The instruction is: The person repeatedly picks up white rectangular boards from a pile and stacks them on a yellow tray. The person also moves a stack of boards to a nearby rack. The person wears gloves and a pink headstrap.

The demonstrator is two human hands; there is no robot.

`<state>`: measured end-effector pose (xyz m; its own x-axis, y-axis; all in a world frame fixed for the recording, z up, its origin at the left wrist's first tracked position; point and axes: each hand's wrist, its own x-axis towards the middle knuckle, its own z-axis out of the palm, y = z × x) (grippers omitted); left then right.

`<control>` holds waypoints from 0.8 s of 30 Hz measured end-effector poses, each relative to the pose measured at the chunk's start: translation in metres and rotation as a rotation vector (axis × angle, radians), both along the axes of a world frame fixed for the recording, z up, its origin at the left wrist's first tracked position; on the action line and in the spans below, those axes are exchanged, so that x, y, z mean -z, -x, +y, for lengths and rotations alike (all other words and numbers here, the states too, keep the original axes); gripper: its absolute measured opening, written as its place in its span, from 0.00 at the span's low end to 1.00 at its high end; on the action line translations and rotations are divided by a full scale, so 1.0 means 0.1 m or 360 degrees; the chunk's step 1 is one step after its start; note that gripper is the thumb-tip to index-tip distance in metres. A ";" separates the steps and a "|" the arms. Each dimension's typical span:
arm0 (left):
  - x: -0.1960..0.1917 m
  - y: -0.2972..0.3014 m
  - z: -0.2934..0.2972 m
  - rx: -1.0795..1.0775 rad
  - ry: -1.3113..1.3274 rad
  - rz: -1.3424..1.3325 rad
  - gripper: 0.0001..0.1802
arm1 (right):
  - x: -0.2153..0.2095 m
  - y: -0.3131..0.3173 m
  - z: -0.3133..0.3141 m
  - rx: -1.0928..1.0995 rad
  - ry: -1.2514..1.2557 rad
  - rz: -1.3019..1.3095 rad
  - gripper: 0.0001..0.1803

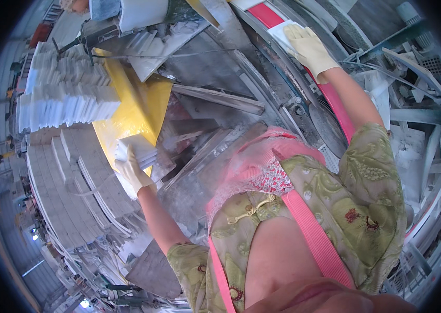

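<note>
My left hand [134, 171], in a cream glove, grips the near edge of a small stack of white tiles [141, 148]. That stack rests on yellow plastic sheeting [152, 112]. Stretched far out to the upper right, my gloved right hand [308, 48] lies flat with its fingers extended over a single white tile [281, 34]. This tile sits on a narrow red belt [335, 104] that runs through a machine. The underside of the right palm is hidden.
Rows of thin white tiles [66, 94] stand packed at the left, above long grey slabs [69, 188]. Wooden planks [220, 98] and broken pieces lie between the sheeting and the belt. Dusty metal machine frames [408, 41] and offcuts crowd the right side.
</note>
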<state>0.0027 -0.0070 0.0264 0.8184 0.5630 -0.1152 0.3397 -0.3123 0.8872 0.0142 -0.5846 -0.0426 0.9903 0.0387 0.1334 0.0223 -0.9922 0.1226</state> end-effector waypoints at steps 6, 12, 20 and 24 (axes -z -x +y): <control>0.35 -0.13 0.39 -0.0009 -0.0160 0.0048 0.40 | -0.05 0.02 -0.02 0.0007 0.0033 0.0285 0.48; 0.35 -0.14 0.37 0.0041 -0.0126 -0.0092 0.41 | 0.26 -0.19 0.11 0.0110 0.0425 0.0071 0.38; 0.17 -0.10 0.46 0.0526 -0.0252 -0.0014 0.23 | -0.12 -0.66 0.03 0.0347 -0.0099 0.0328 0.30; 0.03 -0.04 0.42 0.0397 -0.0634 0.0430 0.28 | -0.23 -0.90 0.73 0.0102 -0.1291 0.0075 0.26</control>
<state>0.0066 0.0350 0.0236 0.9036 0.3985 -0.1572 0.4117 -0.7068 0.5753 0.1043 -0.5113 -0.0199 0.9926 -0.1089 0.0537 -0.0503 -0.7714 -0.6344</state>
